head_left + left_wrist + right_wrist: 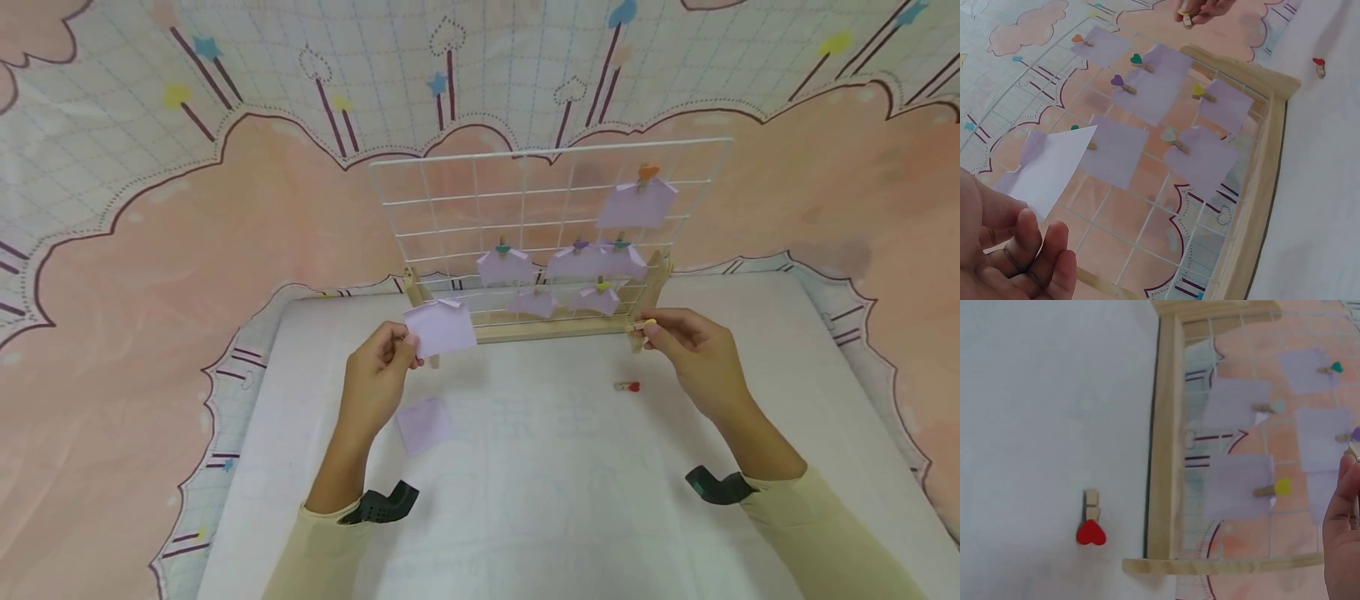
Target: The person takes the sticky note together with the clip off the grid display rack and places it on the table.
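My left hand [375, 371] pinches a pale purple paper note [442, 330], creased along its top edge, between thumb and fingers. It is held up before the left end of a white wire grid rack with a wooden base [547, 331]. Near the right end of that base, my right hand [701, 354] pinches a small wooden clothespin [1187, 20] with a yellowish top. Several purple notes [637, 204] hang on the grid from clothespins with coloured hearts, among them orange, green, purple and yellow.
A clothespin with a red heart [1091, 528] lies on the white tabletop [525, 500] in front of the rack. Another purple note [424, 426] lies flat below my left hand. Behind the rack hangs a patterned peach and white cloth [300, 192].
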Available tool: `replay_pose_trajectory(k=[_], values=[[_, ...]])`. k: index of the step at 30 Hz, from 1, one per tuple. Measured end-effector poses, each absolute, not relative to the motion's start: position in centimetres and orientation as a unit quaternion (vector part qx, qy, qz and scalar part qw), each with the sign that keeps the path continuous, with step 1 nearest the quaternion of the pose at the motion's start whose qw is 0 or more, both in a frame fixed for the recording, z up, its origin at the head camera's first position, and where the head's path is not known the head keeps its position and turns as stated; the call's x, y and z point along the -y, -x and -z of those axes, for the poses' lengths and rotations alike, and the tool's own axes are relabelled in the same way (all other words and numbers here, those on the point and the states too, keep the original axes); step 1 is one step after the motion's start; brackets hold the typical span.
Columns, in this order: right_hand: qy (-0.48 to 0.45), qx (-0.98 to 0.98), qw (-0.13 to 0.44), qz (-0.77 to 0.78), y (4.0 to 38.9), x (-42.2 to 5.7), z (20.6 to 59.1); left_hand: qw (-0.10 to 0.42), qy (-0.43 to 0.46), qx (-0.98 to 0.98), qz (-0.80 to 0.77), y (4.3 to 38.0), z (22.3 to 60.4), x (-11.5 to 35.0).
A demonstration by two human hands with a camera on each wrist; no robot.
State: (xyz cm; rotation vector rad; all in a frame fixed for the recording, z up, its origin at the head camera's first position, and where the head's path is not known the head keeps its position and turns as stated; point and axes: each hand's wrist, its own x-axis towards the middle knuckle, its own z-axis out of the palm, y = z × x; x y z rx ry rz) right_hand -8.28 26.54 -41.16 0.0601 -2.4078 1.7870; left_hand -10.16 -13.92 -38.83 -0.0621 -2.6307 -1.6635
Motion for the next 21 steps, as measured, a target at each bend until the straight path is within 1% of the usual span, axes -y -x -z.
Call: replay_pose_trajectory(k=[5, 15, 21], values=[[-0.016, 0.804, 0.074, -0.589, 7.8, -27.1, 42.0, 0.007, 0.007, 0.848, 0.530, 9.8, 39.7, 14.2], [0.011, 0.835, 0.056, -0.548, 7.0, -27.9, 43.6, -0.009, -0.031, 0.834, 0.550, 9.0, 40.8, 14.8], [0.043, 0.853, 0.015, -0.519, 6.3, -28.6, 44.9, -0.023, -0.058, 0.826, 0.560, 8.2, 41.8, 15.5]])
